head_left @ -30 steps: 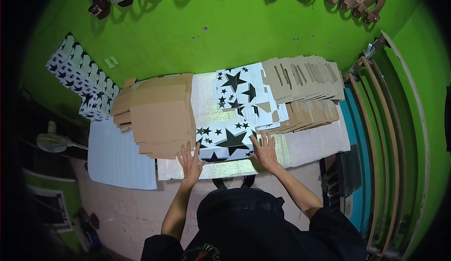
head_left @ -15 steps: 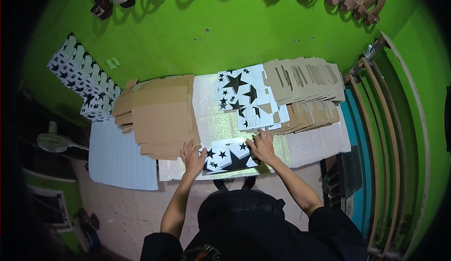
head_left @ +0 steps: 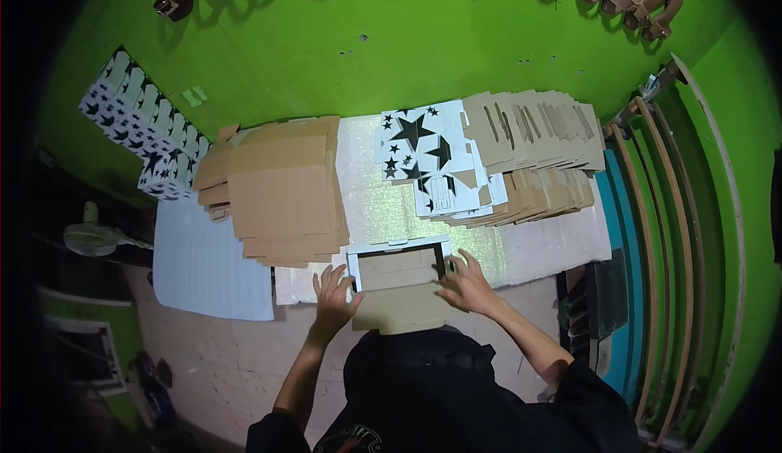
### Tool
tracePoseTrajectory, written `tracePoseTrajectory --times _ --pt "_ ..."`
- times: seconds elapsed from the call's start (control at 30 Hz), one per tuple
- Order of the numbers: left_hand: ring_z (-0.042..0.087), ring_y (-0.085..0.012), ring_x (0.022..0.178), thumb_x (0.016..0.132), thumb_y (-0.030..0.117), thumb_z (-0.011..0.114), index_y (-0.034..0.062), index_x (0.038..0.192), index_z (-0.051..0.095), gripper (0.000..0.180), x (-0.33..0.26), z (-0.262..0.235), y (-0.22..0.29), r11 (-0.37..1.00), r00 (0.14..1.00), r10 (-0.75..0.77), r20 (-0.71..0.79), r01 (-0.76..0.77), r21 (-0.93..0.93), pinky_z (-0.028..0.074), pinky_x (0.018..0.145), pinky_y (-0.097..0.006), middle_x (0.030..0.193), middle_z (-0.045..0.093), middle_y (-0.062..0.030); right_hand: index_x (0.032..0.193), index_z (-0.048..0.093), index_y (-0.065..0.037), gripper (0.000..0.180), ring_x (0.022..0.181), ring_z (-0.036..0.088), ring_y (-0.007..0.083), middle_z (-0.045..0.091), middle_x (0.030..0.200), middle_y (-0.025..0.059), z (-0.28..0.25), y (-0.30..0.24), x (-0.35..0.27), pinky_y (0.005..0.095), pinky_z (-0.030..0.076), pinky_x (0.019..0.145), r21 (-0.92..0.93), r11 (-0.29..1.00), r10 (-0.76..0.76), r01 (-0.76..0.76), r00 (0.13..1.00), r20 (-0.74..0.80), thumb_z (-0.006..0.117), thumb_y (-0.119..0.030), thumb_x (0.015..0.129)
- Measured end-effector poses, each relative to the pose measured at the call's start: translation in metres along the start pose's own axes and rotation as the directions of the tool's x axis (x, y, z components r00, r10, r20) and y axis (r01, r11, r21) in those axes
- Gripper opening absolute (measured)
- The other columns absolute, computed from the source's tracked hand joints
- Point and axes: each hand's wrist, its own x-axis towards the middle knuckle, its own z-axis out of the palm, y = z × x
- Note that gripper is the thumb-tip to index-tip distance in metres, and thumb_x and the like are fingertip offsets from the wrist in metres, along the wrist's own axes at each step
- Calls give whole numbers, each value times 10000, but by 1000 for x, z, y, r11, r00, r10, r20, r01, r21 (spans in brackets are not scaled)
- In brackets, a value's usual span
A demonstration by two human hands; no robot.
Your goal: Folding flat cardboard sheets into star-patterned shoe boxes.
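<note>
Left hand (head_left: 332, 302) and right hand (head_left: 470, 286) well apart, one at either side of the box (head_left: 399, 267), fingers spread and loosely bent. Neither is clamped on anything; thumbs lie at the side edges of the lid (head_left: 399, 308), but whether they press on it cannot be told. Box stands at the near edge of the table (head_left: 554, 245), centred before the person: white rim, plain brown inside, nothing seen in it. Lid lies folded back toward the person, past the table edge.

Left of the box: brown card (head_left: 285, 196), stacked flat. Beyond it to the right: star-printed sheets (head_left: 415, 139), next to a second brown stack (head_left: 533, 139).

Step in hand, by judgement: shaping the box, walls up, lid not yet closed. Next move would call for an even two-handed lift of the lid, edges kept square to the walls.
</note>
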Motion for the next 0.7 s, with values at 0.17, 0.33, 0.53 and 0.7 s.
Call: tracePoseTrajectory --times 0.17,0.33,0.53,0.7 --pt "327 -402 1393 758 266 802 51 1283 594 604 45 39 11 988 1000 -23 3 22 154 184 1124 -687 1430 437 -173 1218 588 -8 526 1390 304 479 446 1400 242 24 17 61 633 253 1135 -297 949 81 -107 992 -98 779 -248 791" --pt "359 -399 1367 844 250 734 66 1143 677 356 85 65 -11 978 1000 22 22 -26 208 194 1109 -699 1382 491 -160 1137 661 -66 382 1387 336 432 484 1382 180 44 47 100 615 265 1141 -394 911 110 -122 993 -51 765 -269 830" --pt "371 -391 1374 900 244 682 118 957 772 165 114 62 -35 993 968 -114 222 114 10 168 1098 -714 1384 527 -141 1010 736 -82 224 1378 359 406 530 1358 127 39 71 118 597 255 1143 -246 964 114 -99 992 47 691 -273 901" --pt "286 -404 1435 1004 325 532 157 1233 711 335 120 73 -42 975 908 -220 358 211 63 120 1105 -730 1496 452 -153 1046 752 -127 293 1365 372 390 542 1362 144 43 74 124 662 235 1123 -228 960 200 -162 967 156 568 -344 978"
